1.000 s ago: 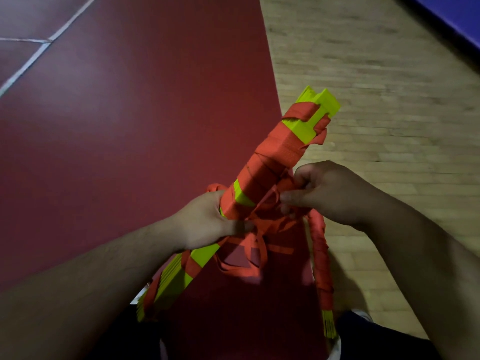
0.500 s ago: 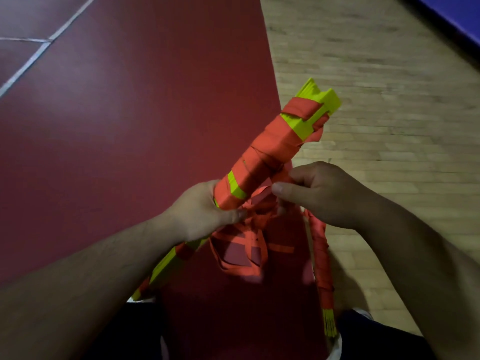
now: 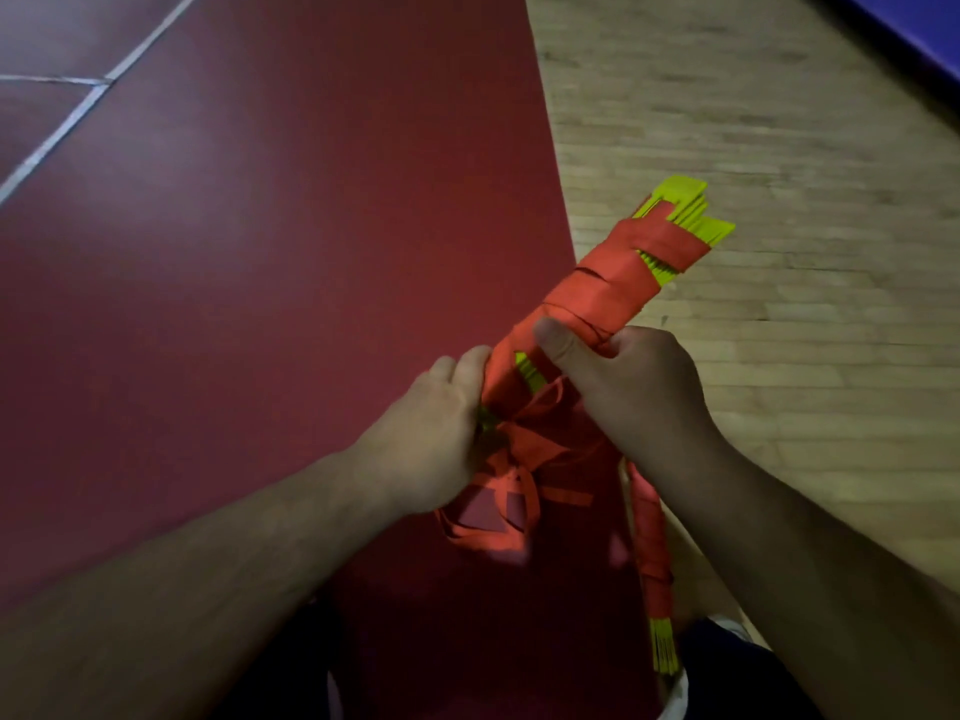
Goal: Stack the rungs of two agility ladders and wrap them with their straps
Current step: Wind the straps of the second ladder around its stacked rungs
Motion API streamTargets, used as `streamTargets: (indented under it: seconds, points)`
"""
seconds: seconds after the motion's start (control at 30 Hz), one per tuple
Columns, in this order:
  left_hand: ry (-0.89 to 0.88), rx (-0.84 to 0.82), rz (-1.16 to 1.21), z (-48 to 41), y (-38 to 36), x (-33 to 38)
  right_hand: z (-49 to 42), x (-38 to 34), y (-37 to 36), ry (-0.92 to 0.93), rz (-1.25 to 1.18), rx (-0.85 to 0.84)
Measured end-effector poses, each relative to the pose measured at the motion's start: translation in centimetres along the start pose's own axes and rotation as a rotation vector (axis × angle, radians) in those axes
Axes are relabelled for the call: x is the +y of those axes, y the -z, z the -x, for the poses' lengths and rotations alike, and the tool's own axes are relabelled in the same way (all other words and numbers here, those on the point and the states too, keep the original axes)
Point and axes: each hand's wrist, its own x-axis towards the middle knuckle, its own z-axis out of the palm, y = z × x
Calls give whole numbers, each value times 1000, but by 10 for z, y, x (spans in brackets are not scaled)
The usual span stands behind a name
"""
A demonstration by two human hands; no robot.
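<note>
A bundle of stacked yellow-green rungs wrapped in orange strap points up and to the right at mid-frame. My left hand grips the bundle's lower part from the left. My right hand holds the bundle from the right, its thumb pressed on the orange wrap. Loose orange strap loops hang below the hands. A second bundle, wrapped in orange with yellow-green rung ends showing at its bottom, lies beneath my right forearm.
Below is a dark red sports floor with white lines at the upper left. Pale wooden flooring lies to the right, with a blue mat edge at the top right corner. My dark clothing shows at the bottom.
The held bundle has turned and shifted right, its rung ends now fanned. My right hand moved up onto the wrap, and my left hand slid up along the bundle.
</note>
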Motion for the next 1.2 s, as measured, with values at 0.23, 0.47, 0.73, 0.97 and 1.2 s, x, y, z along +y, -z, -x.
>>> streamTargets:
  seconds: [0.23,0.47,0.73,0.97,1.2]
  points:
    - [-5,77,20,-4,7,6,-2,1,3,-38,-190,49]
    - [130,-324,808,-1,26,6,4,-7,13,82,-271,-45]
    - [197,-519,1150,7,17,5,-3,-6,16,177,-430,-314]
    - [75,-384,1012,3,16,0,-19,-2,40,201,-34,-566]
    - [129,-223,667,-1,8,-1,-21,6,37,201,102,-551]
